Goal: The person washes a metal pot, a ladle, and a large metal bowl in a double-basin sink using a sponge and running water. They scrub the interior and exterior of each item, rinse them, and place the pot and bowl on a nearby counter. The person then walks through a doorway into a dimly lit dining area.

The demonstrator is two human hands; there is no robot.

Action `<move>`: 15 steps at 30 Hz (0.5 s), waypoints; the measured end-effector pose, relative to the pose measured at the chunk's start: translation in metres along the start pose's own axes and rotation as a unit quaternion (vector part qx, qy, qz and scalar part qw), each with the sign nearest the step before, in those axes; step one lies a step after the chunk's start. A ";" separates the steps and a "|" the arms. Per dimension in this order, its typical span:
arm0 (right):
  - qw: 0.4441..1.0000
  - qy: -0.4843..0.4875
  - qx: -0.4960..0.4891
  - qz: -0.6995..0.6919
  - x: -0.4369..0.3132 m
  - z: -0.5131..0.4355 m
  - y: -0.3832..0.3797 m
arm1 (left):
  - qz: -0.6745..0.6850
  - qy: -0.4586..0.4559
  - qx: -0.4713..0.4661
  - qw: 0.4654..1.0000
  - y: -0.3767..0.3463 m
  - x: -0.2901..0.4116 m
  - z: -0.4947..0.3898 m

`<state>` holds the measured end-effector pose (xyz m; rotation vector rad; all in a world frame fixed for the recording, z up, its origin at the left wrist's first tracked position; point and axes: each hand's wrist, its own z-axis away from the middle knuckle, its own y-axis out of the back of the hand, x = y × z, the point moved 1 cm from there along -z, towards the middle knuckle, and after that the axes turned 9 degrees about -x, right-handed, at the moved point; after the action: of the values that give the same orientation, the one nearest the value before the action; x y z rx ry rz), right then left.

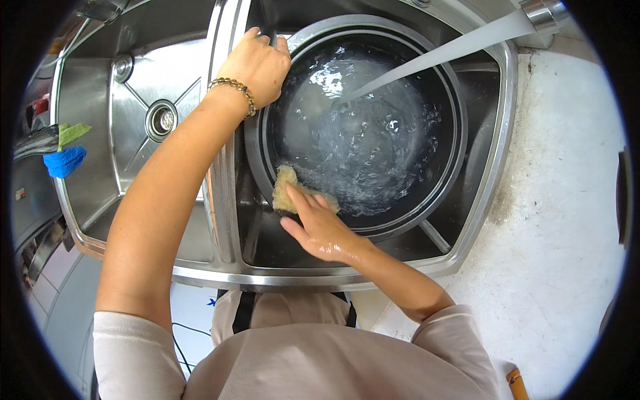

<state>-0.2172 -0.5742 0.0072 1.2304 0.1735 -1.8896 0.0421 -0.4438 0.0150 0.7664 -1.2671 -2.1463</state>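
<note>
A round dark metal pan [452, 150] sits in the right sink bowl, holding swirling, cloudy water [360, 135]. My left hand [260, 65] is at its upper left rim, with the fingers curled over the edge; the fingertips are partly hidden. A beaded bracelet [232, 87] circles that wrist. In my right hand [320, 225], a pale yellow scrubbing sponge [285, 195] is pressed against the lower left inside edge of the pan. The hand's skin looks wet. From the faucet [542, 15] at the upper right, a thick water stream [440, 55] falls into the pan.
Left of the metal divider [222, 200] lies a second sink bowl with a drain [161, 120]. Blue cloth [65, 160] and green cloth [74, 134] hang at the sink's left edge. A stained white countertop [555, 165] extends to the right.
</note>
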 end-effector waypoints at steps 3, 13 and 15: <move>0.986 -0.027 -0.065 0.151 0.009 0.046 0.020 | 0.007 -0.004 -0.004 1.000 -0.001 -0.001 0.000; 0.935 -0.226 -0.175 0.208 0.022 0.056 0.028 | 0.038 -0.009 -0.004 0.999 0.002 0.000 0.001; 0.983 -0.097 -0.068 0.139 0.016 0.059 0.012 | 0.056 -0.007 -0.011 0.998 0.004 0.000 0.000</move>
<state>-0.2521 -0.6219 0.0278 0.9207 0.0223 -1.7113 0.0427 -0.4449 0.0187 0.6572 -1.2620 -2.0765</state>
